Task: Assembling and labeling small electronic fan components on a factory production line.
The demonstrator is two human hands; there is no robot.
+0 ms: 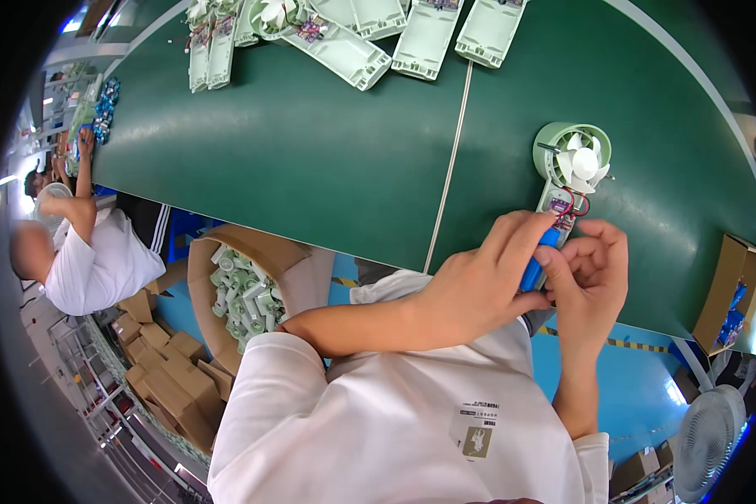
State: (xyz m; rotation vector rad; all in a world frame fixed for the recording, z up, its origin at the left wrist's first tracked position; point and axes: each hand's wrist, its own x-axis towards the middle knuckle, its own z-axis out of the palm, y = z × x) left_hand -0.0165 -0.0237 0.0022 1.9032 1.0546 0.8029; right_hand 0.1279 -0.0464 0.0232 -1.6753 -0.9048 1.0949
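Note:
A pale green handheld fan (548, 134) with white blades (583, 165) lies on the green table, its handle toward me. The handle's inside is exposed, showing a small purple circuit board (560, 204) with red and black wires (581, 204). A blue cylindrical battery (532, 267) sits at the handle, partly hidden by my fingers. My left hand (487, 273) is closed around the handle and battery, fingertips near the board. My right hand (592, 265) is closed too, its thumb pressed on the battery and its other fingers curled beside the handle.
More opened fan housings (424, 42) lie along the table's far edge (470, 63). A carton (200, 281) of green-white parts stands at my left, beyond it a seated co-worker (101, 260). At right are a cardboard box (721, 290) with blue items and a large fan (710, 441).

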